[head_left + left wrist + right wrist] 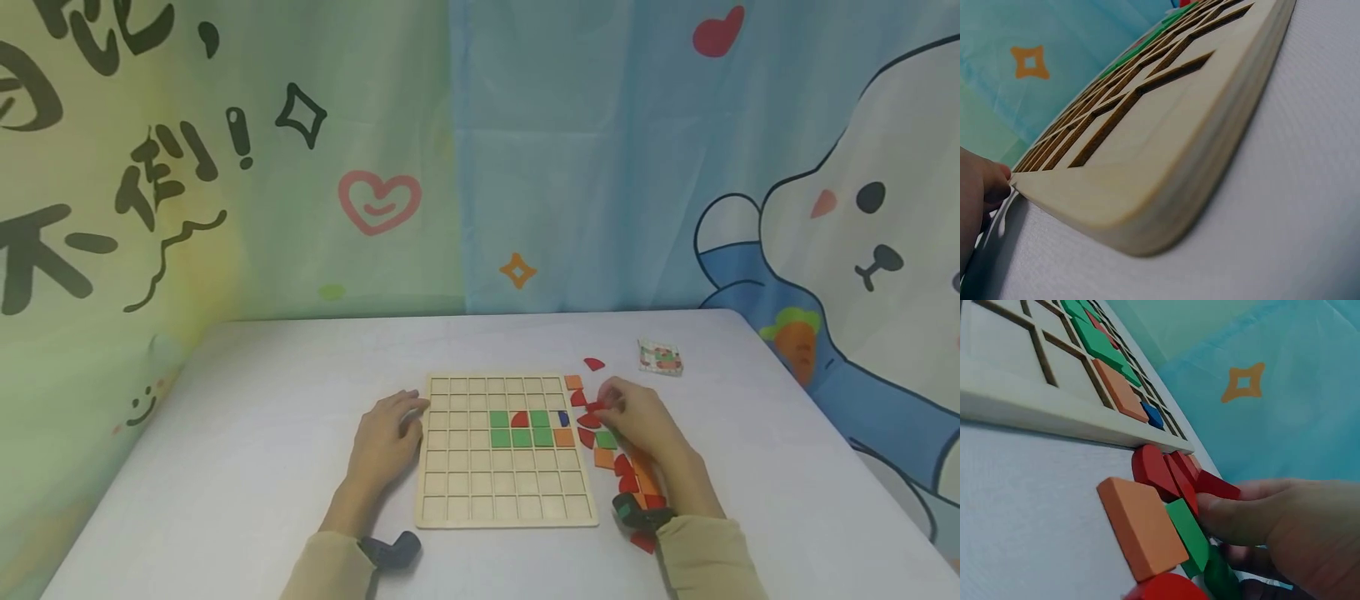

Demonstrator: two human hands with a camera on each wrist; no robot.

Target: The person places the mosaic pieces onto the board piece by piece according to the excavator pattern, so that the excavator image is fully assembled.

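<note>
A wooden grid board [450,483] lies flat on the table. Green squares [521,438], a red quarter-circle [519,419], an orange square [564,437] and a small blue piece [563,418] occupy some of its cells. My left hand [386,437] touches the board's left edge with loosely bent fingers; in the left wrist view only part of that hand [975,200] shows. Beside the board's right edge, my right hand [641,417] pinches a red quarter-circle piece [1216,485] between thumb and fingers, just above other red pieces [1154,469].
Loose orange [1141,528], green [1186,536] and red pieces line the board's right side, some under my right forearm. One red piece [594,364] lies farther back, near a small printed card [660,357]. A printed curtain [585,167] hangs behind the table.
</note>
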